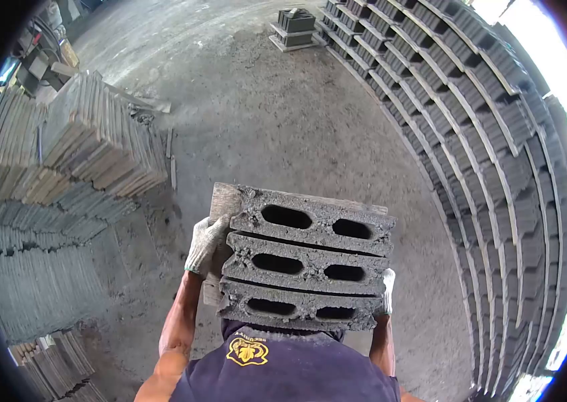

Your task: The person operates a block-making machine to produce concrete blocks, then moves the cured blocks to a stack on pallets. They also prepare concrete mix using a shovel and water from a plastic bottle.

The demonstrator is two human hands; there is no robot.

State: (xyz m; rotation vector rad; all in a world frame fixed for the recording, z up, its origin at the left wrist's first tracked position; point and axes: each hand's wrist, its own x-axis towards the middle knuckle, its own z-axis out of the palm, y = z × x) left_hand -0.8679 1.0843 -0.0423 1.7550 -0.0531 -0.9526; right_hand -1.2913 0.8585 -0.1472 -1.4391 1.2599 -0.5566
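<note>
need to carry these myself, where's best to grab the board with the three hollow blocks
Grip the wooden board at its two short ends, coming from each side as the left hand and right hand do. The three hollow blocks cover its top, leaving only the ends free.

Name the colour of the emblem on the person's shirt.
Yellow emblem, on a dark navy shirt, in the head view.

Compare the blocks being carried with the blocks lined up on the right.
The carried blocks are three, side by side on a wooden board held by the gloved left hand and right hand; the row blocks are many, in long curving rows over the floor. The carried blocks show their two hollows each; the row blocks show mostly flat faces. Both are grey concrete.
</note>
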